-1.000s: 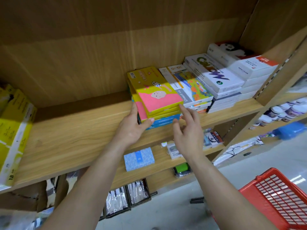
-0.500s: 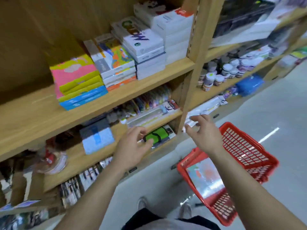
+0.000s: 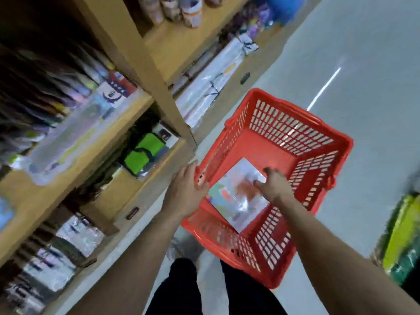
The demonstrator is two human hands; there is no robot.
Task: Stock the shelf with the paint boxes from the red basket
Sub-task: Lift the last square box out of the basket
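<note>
A red plastic basket (image 3: 293, 133) stands on the floor to the right of the shelving. One flat paint box (image 3: 234, 201) with a shiny, colourful cover lies on its bottom. My right hand (image 3: 273, 186) is inside the basket, fingers spread, on the box's right edge. It has not closed around the box. My left hand (image 3: 185, 189) is open at the basket's left rim, with the thumb over the rim. The stocked upper shelf is out of view.
Wooden shelving (image 3: 145, 64) fills the left side, its lower shelves packed with blurred stationery and a green pack (image 3: 145, 153). Jars stand on a shelf at the top. A yellow-green package (image 3: 402, 237) is at the right edge. My dark-trousered legs (image 3: 181, 289) are below, on grey floor.
The view has swung down from the upper shelf to the basket. Both hands left the stacked boxes and dropped. The right hand is now inside the basket, on the paint box.
</note>
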